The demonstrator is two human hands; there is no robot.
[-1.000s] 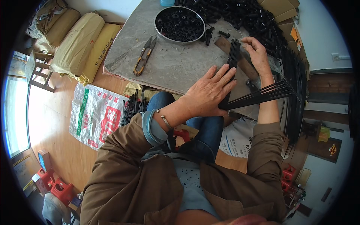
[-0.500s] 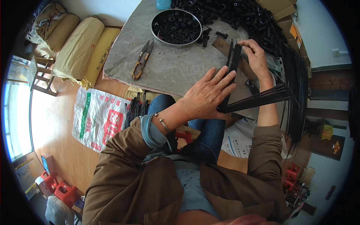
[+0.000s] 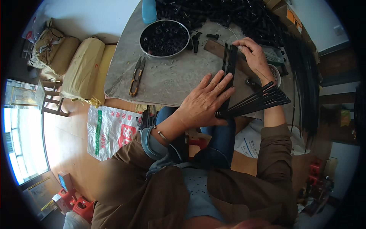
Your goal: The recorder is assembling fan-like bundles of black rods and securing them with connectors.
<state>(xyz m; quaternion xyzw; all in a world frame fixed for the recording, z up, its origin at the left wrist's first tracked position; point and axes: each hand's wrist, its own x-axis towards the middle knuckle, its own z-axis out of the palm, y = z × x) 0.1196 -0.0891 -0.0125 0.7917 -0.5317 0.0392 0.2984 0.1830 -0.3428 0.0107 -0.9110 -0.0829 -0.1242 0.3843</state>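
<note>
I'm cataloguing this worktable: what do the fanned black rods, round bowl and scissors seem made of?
Black rods: perhaps painted metal or plastic, slim and straight with slight sheen.
Round bowl: probably steel, from its bright silvery rim.
Scissors: apparently metal blades, dull grey; patchy orange handles, perhaps wrapped.

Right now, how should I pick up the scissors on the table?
Probably by the orange-and-black handles of the scissors, coming from the near side of the table, where the person sits. They lie with the handles toward that side and the pointed blades facing away, so your fingers should stay off the points.
</note>
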